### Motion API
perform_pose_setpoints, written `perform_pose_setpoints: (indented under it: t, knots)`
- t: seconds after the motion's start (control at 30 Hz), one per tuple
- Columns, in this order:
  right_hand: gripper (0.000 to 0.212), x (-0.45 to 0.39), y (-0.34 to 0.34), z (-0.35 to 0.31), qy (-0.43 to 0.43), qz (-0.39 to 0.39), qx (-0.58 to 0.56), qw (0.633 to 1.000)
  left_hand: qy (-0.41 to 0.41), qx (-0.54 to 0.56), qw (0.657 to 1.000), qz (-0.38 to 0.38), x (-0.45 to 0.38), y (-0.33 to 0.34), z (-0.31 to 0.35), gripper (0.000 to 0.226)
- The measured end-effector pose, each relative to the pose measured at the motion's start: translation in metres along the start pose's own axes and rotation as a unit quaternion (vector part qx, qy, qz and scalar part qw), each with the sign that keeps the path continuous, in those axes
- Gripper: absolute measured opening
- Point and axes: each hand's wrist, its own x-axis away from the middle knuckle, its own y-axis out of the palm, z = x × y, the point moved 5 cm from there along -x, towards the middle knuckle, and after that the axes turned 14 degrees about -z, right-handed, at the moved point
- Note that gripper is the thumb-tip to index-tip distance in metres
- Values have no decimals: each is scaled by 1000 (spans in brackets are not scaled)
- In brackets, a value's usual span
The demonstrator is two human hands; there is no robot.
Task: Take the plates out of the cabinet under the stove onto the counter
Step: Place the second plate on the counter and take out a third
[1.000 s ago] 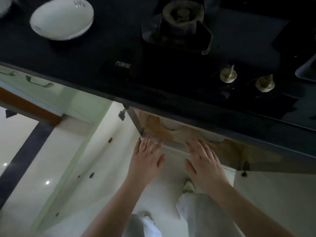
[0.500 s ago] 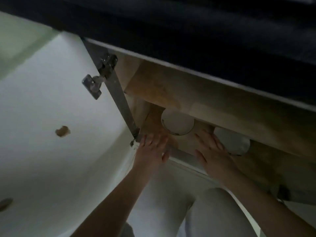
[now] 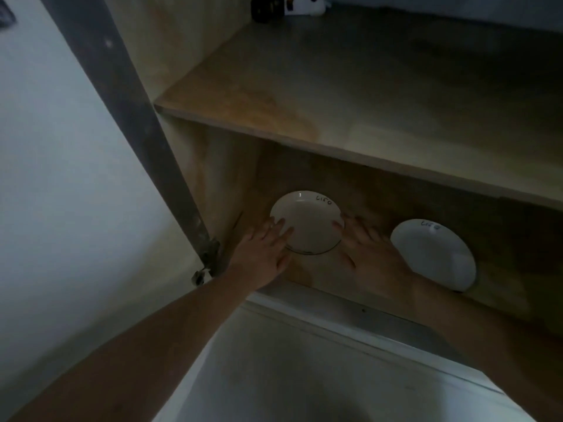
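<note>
Head view: on the cabinet's bottom shelf [image 3: 323,269], a white plate [image 3: 307,222] lies between both flat, spread hands. The left hand [image 3: 263,249] has fingertips on its 8 o'clock rim; the right hand [image 3: 370,254] touches at 3 o'clock. Neither grips. The plate is round and shallow, with small dark lettering near its far rim. A second plate [image 3: 434,254] lies at the right hand's 3 o'clock.

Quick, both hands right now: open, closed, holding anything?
Left hand: open, fingers spread on the left rim of the nearer plate, not gripping.
Right hand: open beside that plate's right rim, holding nothing.
</note>
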Motion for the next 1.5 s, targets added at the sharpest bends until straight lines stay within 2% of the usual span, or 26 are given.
perform_pose_setpoints:
  t: [0.13, 0.2, 0.3, 0.47, 0.6, 0.73, 0.9, 0.97, 1.03, 1.1, 1.2, 1.3, 1.4, 1.47, 1.5]
  knots:
    - [65, -16, 15, -4, 23, 5, 5, 1000, -9, 12, 1000, 3, -14, 18, -2, 66]
    - [60, -32, 35, -5, 23, -26, -16, 999, -13, 17, 1000, -8, -21, 28, -3, 68]
    - [64, -58, 61, -1, 32, -92, -84, 992, 2, -1, 1000, -18, -29, 38, -7, 70]
    - [62, -70, 62, 7, 57, -168, -80, 981, 23, 24, 999, -40, -43, 43, -12, 71]
    - [61, -72, 66, -4, 69, -145, -76, 984, 12, 42, 998, -50, -46, 57, -9, 72]
    - [60, -68, 87, -15, 38, -146, -58, 987, 10, 58, 997, -51, -45, 61, -7, 74]
    - [55, -62, 87, -9, 29, -86, -19, 996, 14, 44, 999, -14, -43, 64, 2, 67]
    - [48, -60, 87, -8, 24, -52, -17, 998, 27, 16, 999, 13, -41, 64, 8, 57]
    - [43, -55, 88, -5, 18, 3, -9, 1000, 71, -30, 994, 72, -36, 62, 19, 47]
    - [31, -47, 90, -3, -3, 56, 7, 998, 114, -28, 986, 115, -31, 63, 24, 44]
    - [20, -42, 91, 3, -11, 95, -36, 995, 163, 77, 974, 136, -30, 63, 22, 34]
    - [43, -41, 80, 16, 21, 145, -203, 968, 149, 251, 943, 157, -26, 47, 9, 33]
    - [52, -35, 60, 17, 34, 169, -293, 940, 23, 427, 895, 129, -18, 31, -11, 42]
    - [51, -43, 64, 28, 50, 155, -435, 886, -77, 558, 823, 76, -17, 35, -22, 51]
    - [57, -52, 74, 43, 81, 144, -500, 850, -113, 594, 793, 67, -19, 39, -27, 56]
